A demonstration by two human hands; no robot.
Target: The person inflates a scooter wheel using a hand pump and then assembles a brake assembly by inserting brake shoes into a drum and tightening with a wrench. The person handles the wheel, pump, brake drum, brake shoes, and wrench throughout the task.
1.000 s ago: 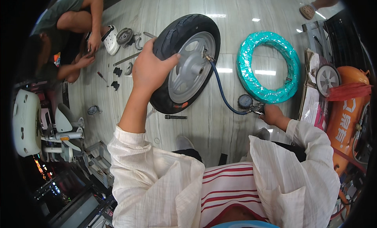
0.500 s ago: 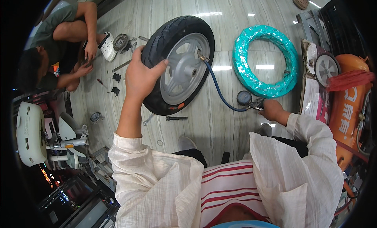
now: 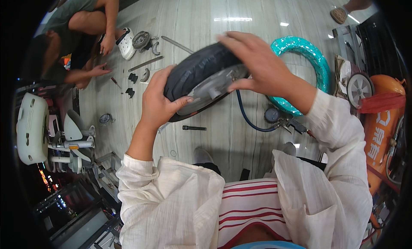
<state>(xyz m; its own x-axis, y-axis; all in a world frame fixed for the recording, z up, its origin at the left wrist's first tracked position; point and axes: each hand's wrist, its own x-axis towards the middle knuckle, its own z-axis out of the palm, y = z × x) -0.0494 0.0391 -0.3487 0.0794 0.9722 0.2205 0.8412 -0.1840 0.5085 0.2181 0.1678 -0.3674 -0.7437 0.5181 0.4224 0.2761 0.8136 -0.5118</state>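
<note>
A black-tyred wheel (image 3: 197, 73) with a grey spoked rim is tilted up between my two hands. My left hand (image 3: 159, 94) is closed on its left side, fingers behind the tread and thumb over the sidewall. On the upper right, my right hand (image 3: 262, 62) wraps over the tyre, its fingertips blurred and its thumb near the rim. A blue air hose (image 3: 246, 116) runs up to the wheel, its joint hidden by my right hand. At the other end, an inflator gun with a round gauge (image 3: 272, 115) lies on the floor.
A tyre wrapped in shiny teal film (image 3: 322, 64) lies to the right. Beyond it stands an orange tank (image 3: 380, 129). A crouching person (image 3: 88, 24) is at the upper left, near scattered metal parts (image 3: 143, 41). A black flashlight-like rod (image 3: 194, 128) lies near my feet.
My right hand has let go of the inflator gun, now on the floor, and moved up to the wheel. The wheel has tipped, so its rim shows more edge-on.
</note>
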